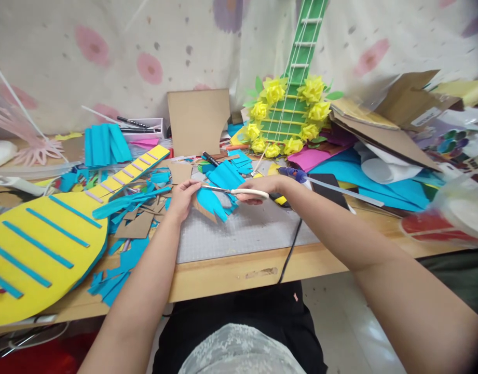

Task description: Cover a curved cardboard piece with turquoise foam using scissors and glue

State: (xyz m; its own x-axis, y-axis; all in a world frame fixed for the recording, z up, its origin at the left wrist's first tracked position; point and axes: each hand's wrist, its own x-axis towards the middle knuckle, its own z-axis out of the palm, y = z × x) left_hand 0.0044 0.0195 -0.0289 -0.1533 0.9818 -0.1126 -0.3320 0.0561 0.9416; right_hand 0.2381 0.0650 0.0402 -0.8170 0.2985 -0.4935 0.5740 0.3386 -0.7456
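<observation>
My right hand (258, 188) is closed around the white handles of a pair of scissors (249, 194). Their metal blades point left, lying across the top of a blue crepe paper piece (211, 202). My left hand (185, 197) pinches this paper at its left end, close to the blade tips. The paper's lower edge is cut into points, and a strip of brown shows along it. Beneath both hands lies a grey cutting mat (239, 240). More blue crepe paper (226, 175) lies just behind the scissors.
A yellow cardboard guitar (32, 228) lies at left beside blue and brown scraps (135, 223). A green guitar (287, 111) with yellow paper flowers stands at the back. A glue gun (293, 174) sits right of my hands, its black cord (291, 252) hanging over the table edge.
</observation>
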